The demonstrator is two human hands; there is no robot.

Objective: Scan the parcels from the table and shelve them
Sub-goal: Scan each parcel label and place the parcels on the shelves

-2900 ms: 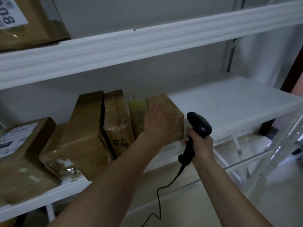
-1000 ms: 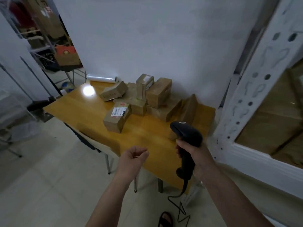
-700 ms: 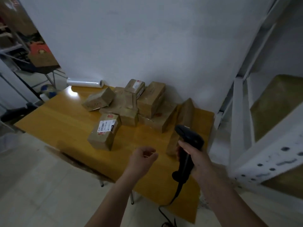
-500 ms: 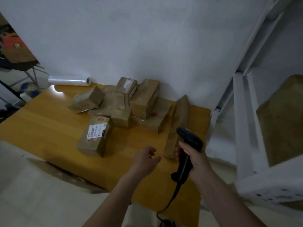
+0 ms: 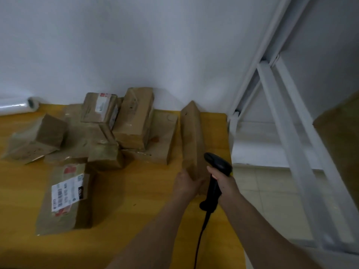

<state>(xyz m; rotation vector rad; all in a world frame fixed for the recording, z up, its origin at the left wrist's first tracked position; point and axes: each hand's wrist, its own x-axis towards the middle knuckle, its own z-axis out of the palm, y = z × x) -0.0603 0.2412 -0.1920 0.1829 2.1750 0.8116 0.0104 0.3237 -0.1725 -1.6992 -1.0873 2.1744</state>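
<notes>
A long narrow brown parcel (image 5: 191, 136) stands on edge at the right of the wooden table (image 5: 124, 200). My left hand (image 5: 184, 183) grips its near end. My right hand (image 5: 223, 181) holds the black corded barcode scanner (image 5: 215, 177) just right of that parcel, its head toward the wall. A parcel with a white shipping label (image 5: 66, 199) lies near the table's front left. Several taped brown parcels (image 5: 134, 117) are heaped against the wall.
A roll of clear wrap (image 5: 17, 106) lies at the table's far left by the white wall. The white metal shelving frame (image 5: 287, 117) stands to the right, with a brown box (image 5: 340, 136) on it. Tiled floor shows between table and shelves.
I have turned from the shelf to the table and come closer. My left hand, empty a moment ago, has reached forward and taken hold of the long parcel's near end.
</notes>
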